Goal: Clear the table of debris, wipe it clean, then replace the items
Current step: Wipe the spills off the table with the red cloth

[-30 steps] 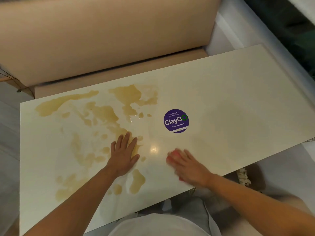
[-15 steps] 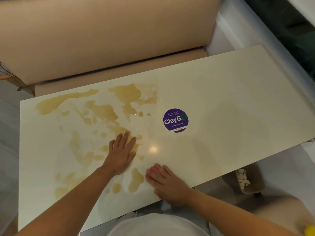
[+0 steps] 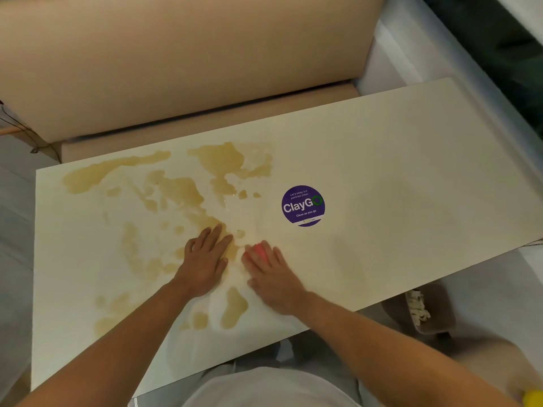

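A cream table [image 3: 411,171] carries a wide brown liquid spill [image 3: 182,189] over its left half. My left hand [image 3: 205,259] lies flat on the tabletop at the spill's near edge, fingers straight. Just right of it, my right hand [image 3: 273,274] presses a pink cloth or sponge [image 3: 258,249] onto the wet surface; only a small pink part shows under the fingers. The two hands sit close together, almost touching.
A round purple "ClayGo" sticker [image 3: 303,205] is stuck near the table's middle. A beige bench seat [image 3: 205,118] runs along the far edge. A brown bin with white scraps [image 3: 423,312] stands on the floor at the near right. A yellow thing [image 3: 533,399] peeks in at the bottom right corner.
My right hand swept the pink cloth from the right side toward the near edge, then up and left beside my left hand. The left hand has stayed in place.
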Available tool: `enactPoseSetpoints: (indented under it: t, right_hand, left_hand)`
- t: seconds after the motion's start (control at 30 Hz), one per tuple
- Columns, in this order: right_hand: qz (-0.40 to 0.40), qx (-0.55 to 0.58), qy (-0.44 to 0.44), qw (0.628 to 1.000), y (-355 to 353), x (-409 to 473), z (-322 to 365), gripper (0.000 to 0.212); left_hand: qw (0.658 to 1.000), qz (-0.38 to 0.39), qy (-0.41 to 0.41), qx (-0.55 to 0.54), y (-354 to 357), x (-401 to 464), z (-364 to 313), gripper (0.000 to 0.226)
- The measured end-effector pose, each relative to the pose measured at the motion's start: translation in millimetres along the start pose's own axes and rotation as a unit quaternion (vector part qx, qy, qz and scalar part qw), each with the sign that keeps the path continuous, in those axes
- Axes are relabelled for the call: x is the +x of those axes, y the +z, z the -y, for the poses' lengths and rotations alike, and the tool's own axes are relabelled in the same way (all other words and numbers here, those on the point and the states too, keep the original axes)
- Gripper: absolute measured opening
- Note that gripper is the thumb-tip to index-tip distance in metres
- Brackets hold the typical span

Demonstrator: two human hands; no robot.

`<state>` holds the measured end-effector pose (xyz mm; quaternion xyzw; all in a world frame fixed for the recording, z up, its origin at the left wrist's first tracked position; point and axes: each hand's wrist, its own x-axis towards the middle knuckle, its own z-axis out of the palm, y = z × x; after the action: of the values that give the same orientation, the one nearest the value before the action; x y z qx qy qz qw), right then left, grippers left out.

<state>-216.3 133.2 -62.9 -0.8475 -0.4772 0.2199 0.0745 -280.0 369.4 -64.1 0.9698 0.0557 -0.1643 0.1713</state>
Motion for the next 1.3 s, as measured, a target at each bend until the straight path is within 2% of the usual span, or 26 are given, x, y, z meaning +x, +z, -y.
enactPoseSetpoints:
  t: [0.1,0.23,0.3,0.43,0.6,0.73,0.87,1.0,1.13,1.3]
  right_hand:
    - [0.011,-0.018,-0.065,0.998,19,-23,16,0.059]
    - [0.025,-0.047,-0.079,0.995,21,-61,-24,0.062]
    - [0.019,-0.060,-0.044,0.997,6,-66,-58,0.064]
    - [0.024,-0.017,0.068,0.997,-28,-43,-100,0.060]
    - [-0.027,0.005,0.140,0.990,-12,-34,-68,0.063]
    - [-0.021,0.023,0.093,0.995,17,-56,-19,0.064]
    - [-0.043,-0.019,0.055,0.997,43,-73,9,0.063]
    - [-0.039,-0.029,0.041,0.998,40,-76,1,0.062]
    - [-0.035,0.002,0.072,0.997,33,-62,-8,0.057]
    - [-0.028,-0.010,0.052,0.998,-3,9,-38,0.062]
  left_hand:
    - [1.000,-0.002,0.011,0.005,0,-1,4,0.066]
    - [1.000,-0.001,0.000,-0.006,2,-1,2,0.068]
    - [1.000,-0.001,-0.004,-0.012,3,0,0,0.068]
    - [1.000,0.004,-0.012,-0.022,3,0,-2,0.071]
    - [0.999,-0.008,-0.032,-0.040,-4,2,-11,0.068]
    - [0.995,-0.053,-0.050,-0.062,-11,13,-17,0.063]
    - [0.994,-0.083,-0.057,-0.053,-18,42,-19,0.060]
    - [0.992,-0.091,-0.081,-0.042,-29,79,-19,0.061]
    - [0.988,-0.074,-0.131,-0.026,-31,97,-23,0.067]
    - [0.993,-0.056,-0.108,0.001,-38,98,-13,0.069]
